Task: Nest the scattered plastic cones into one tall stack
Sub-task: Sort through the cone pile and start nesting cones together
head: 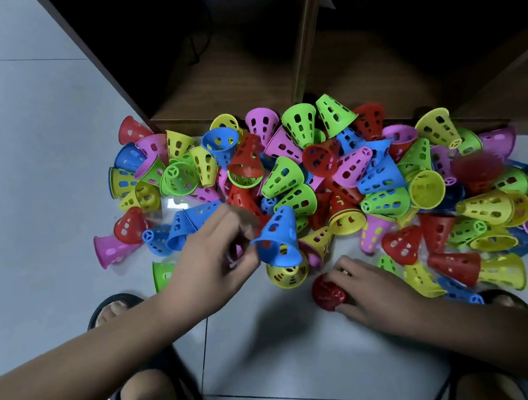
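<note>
The cones (336,170) lie in a bright, tumbled heap across the middle of the frame, on the tiled floor (16,165) against the foot of a wooden shelf unit (238,69). At centre, the left hand (211,267) reaches in, its blurred fingers pinching the wide rim of a blue cone (277,236) tilted over a yellow cone (287,275). Lower centre, the right hand (372,289) rests on the floor with its fingers curled round a red cone (327,294) lying on its side.
</note>
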Demonstrator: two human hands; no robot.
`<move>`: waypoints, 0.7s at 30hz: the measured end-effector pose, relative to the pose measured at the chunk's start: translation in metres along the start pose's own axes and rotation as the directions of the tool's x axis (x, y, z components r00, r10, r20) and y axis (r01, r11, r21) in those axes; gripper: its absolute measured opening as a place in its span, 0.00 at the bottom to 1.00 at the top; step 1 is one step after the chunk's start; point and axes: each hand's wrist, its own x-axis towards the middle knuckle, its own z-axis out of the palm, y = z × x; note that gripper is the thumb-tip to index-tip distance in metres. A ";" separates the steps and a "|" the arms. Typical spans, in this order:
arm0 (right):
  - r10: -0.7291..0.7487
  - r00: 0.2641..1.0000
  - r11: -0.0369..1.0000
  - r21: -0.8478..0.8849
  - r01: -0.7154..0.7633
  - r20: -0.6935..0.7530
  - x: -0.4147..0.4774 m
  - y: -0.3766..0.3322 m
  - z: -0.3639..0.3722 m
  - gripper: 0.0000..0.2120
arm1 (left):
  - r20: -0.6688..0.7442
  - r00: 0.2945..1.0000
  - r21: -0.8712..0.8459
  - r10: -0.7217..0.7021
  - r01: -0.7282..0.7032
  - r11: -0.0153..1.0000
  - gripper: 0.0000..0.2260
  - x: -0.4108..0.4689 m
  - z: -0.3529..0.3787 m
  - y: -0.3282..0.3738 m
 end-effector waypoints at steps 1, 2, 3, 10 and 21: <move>0.003 1.000 1.000 -0.014 -0.003 0.004 0.000 0.002 0.003 0.22 | 0.013 1.000 0.022 0.022 -0.023 1.000 0.08 0.001 0.002 0.001; 0.006 1.000 1.000 -0.021 -0.006 0.005 0.000 0.003 0.005 0.21 | 0.025 0.999 0.037 0.036 -0.037 0.999 0.08 0.001 0.005 0.002; 0.004 1.000 1.000 -0.021 -0.004 -0.005 0.000 0.004 0.007 0.21 | 0.041 0.998 0.053 0.045 -0.047 0.997 0.08 0.001 0.007 0.002; -0.021 0.995 0.999 0.030 0.024 -0.100 0.007 0.014 -0.003 0.17 | -0.006 0.981 0.179 0.194 -0.190 0.965 0.07 -0.002 0.006 0.001; 0.139 0.917 0.916 0.400 0.025 -0.374 -0.010 0.000 -0.065 0.11 | 0.264 0.915 0.314 0.305 -0.381 0.870 0.03 -0.016 0.023 -0.027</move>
